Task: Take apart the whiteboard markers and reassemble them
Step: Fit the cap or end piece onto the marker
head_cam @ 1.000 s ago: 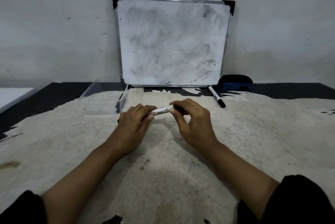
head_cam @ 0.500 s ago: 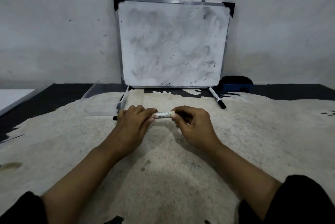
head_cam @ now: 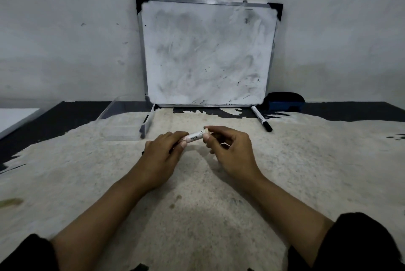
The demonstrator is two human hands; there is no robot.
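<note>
2 bare forearms, each ending in a bare hand: left hand [head_cam: 161, 156], right hand [head_cam: 233, 154]. Black sleeves, left sleeve [head_cam: 26, 253] and right sleeve [head_cam: 359, 242], are pushed up toward the elbows. No rings or wristwear visible.

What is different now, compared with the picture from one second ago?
Little: both hands still hold the marker, left hand on its near end, right hand at its far end, its fingers now looser. The second marker, tray and whiteboard stayed put.

Both hands [head_cam: 197, 152] closed, fingertips pinching
</note>
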